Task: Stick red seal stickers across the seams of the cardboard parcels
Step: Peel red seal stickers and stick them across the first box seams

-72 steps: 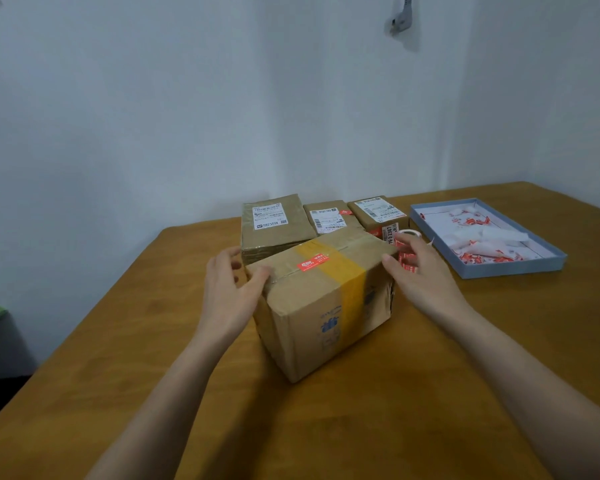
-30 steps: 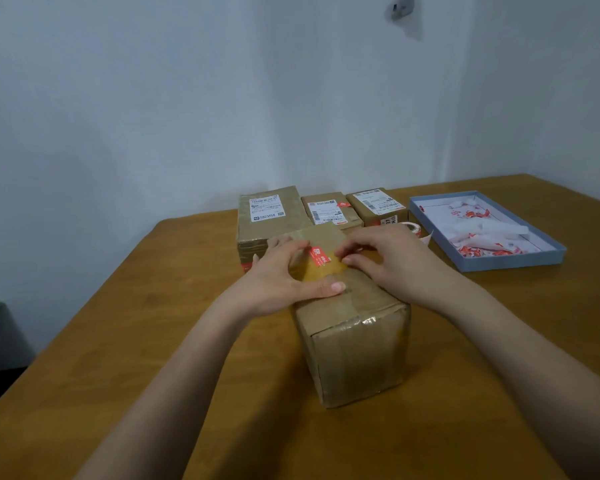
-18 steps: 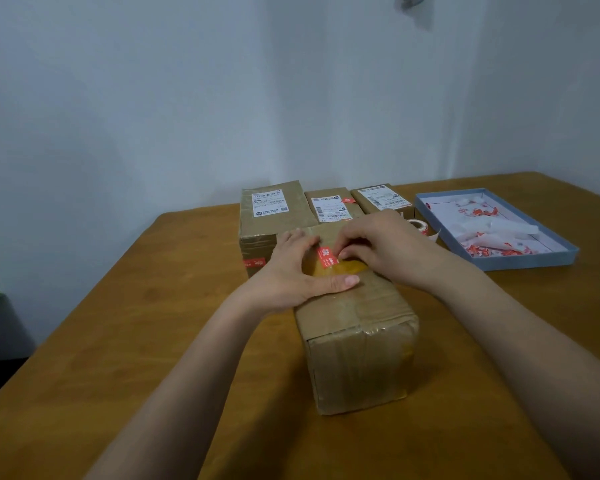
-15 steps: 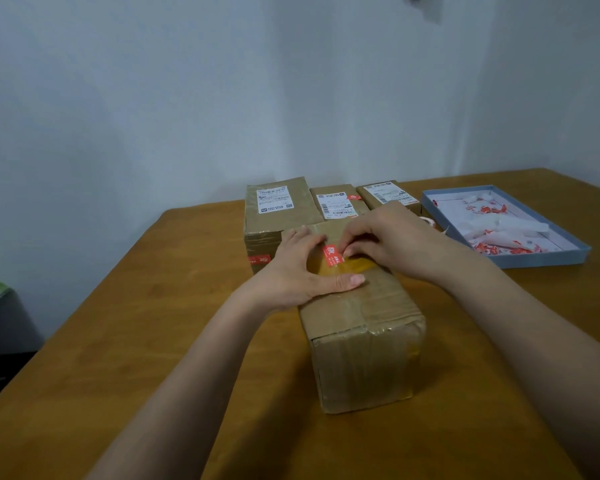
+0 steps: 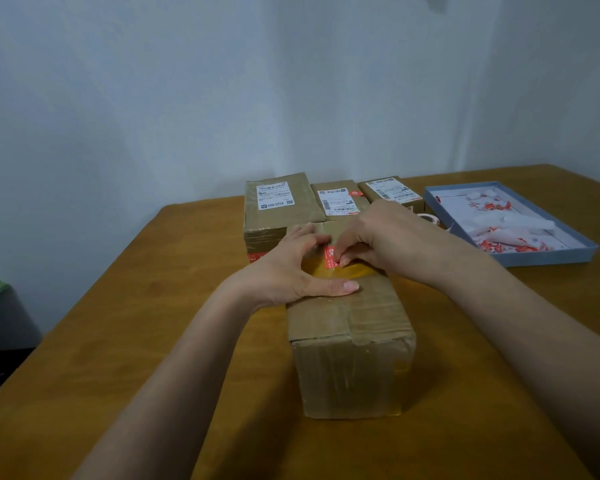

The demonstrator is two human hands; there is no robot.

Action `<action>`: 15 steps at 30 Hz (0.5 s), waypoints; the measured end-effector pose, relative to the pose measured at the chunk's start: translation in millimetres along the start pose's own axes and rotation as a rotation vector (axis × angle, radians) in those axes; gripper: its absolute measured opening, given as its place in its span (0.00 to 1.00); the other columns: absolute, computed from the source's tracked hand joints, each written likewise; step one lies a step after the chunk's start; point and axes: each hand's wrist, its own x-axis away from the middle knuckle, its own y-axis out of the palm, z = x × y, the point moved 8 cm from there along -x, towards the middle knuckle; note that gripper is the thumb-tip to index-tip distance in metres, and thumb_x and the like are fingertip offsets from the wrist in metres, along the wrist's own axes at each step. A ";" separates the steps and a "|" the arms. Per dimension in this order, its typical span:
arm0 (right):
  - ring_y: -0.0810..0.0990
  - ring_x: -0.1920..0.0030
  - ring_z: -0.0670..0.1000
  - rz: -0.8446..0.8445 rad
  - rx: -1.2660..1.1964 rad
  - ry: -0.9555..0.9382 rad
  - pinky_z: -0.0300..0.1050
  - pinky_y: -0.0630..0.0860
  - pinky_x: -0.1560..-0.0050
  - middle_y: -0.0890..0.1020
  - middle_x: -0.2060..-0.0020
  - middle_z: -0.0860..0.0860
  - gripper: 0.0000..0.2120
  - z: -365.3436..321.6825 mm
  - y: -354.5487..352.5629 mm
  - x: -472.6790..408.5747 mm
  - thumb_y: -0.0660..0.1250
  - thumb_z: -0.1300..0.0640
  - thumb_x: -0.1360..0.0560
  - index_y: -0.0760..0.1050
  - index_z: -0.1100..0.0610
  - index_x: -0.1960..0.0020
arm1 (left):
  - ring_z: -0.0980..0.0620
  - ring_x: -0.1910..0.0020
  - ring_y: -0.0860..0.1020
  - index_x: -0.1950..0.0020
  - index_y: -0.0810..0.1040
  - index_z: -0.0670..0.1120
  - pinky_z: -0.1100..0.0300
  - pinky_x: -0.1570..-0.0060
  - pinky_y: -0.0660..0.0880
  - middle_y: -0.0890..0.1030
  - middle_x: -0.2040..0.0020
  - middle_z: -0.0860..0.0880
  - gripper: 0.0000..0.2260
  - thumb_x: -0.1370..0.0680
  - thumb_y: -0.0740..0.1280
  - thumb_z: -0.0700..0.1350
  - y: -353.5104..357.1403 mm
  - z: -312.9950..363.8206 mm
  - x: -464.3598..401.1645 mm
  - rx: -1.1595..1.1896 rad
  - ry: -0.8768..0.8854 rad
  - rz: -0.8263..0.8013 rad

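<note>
Four parcels sit on the wooden surface [image 5: 125,323]. Biggest is the near parcel [image 5: 352,344], lying lengthwise under both hands. Behind it stand three labelled parcels [image 5: 279,206]; at least two show red seals, so I'd judge those done. Blue tray [image 5: 548,259] at right holds peeled backing scraps. Left hand [image 5: 291,271] rests flat, fingers straight, steadying the top. Right hand [image 5: 385,242] presses curled fingertips on the red seal sticker [image 5: 330,257] across the taped seam. Nearly stuck down; this looks like the last one.
</note>
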 end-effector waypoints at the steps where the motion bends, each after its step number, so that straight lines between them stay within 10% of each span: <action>1: 0.71 0.66 0.41 -0.003 0.019 -0.009 0.34 0.67 0.63 0.84 0.62 0.45 0.08 -1.4 0.7 -0.7 0.70 0.58 0.27 0.84 0.47 0.52 | 0.59 0.24 0.47 0.23 0.59 0.54 0.59 0.29 0.50 0.47 0.21 0.58 0.41 0.32 0.73 0.60 0.1 0.0 0.0 0.002 0.002 0.001; 7: 0.76 0.65 0.50 -0.016 0.189 -0.073 0.49 0.75 0.63 0.79 0.66 0.48 0.08 -12.4 1.5 0.0 0.65 0.57 0.24 0.83 0.49 0.51 | 0.58 0.23 0.47 0.23 0.59 0.54 0.56 0.27 0.51 0.47 0.21 0.58 0.41 0.32 0.73 0.60 0.0 0.7 0.3 0.002 0.010 0.002; 15: 0.77 0.55 0.49 0.025 0.225 -0.098 0.40 0.70 0.60 0.80 0.53 0.49 0.11 -19.3 1.1 14.6 0.60 0.54 0.20 0.77 0.52 0.41 | 0.56 0.23 0.47 0.23 0.58 0.54 0.52 0.25 0.51 0.48 0.21 0.58 0.45 0.37 0.71 0.64 0.8 0.9 0.5 -0.003 -0.010 -0.011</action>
